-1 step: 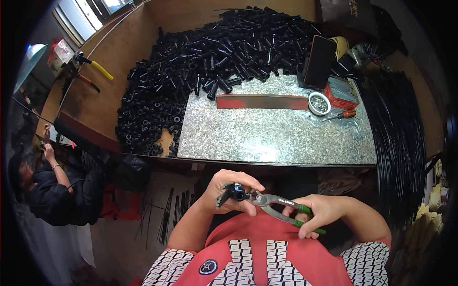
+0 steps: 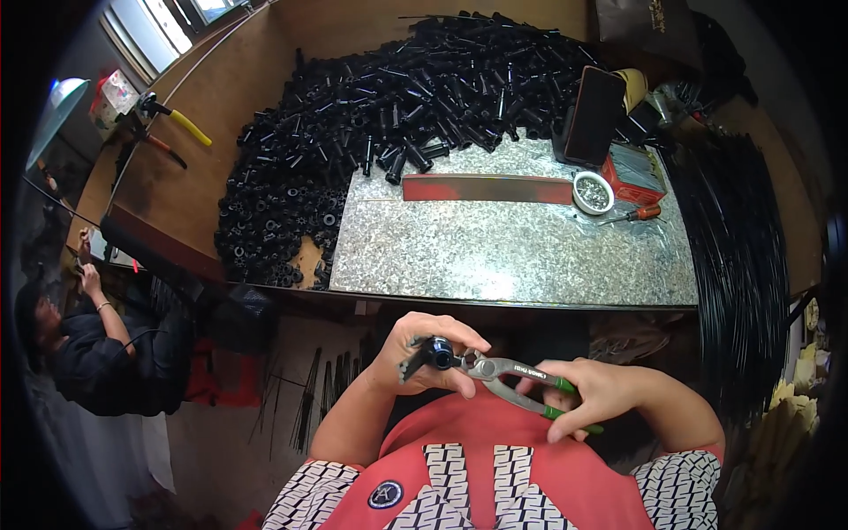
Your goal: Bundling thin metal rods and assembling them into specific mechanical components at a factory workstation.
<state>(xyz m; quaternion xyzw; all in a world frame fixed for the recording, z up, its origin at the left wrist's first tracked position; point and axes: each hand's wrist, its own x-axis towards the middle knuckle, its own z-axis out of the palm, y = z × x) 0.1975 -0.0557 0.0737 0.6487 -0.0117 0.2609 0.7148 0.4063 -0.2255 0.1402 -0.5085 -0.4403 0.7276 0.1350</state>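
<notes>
My left hand (image 2: 405, 360) is closed around a black plastic part (image 2: 440, 353) with a round, hollow end, held above my lap. Dark slats or prongs stick out on its left side. In my right hand (image 2: 594, 396) is a pair of pincers (image 2: 511, 367) with metal jaws and green-coated handles. Their jaws reach the right side of the black part, close to my left fingertips. Whatever small piece sits between the jaws is too small to make out.
Beyond my hands, a speckled board (image 2: 424, 256) carries a flat red-brown bar (image 2: 486, 189), a white cup (image 2: 592, 193), a screwdriver (image 2: 643, 213) and a phone (image 2: 594, 115). Black tubular parts (image 2: 397, 97) are heaped behind. Thin black rods (image 2: 738, 265) hang at right. Another person (image 2: 115, 362) sits at left.
Hardly anything differs: my right thumb has shifted slightly on the pincers' handles, and both hands keep their hold.
</notes>
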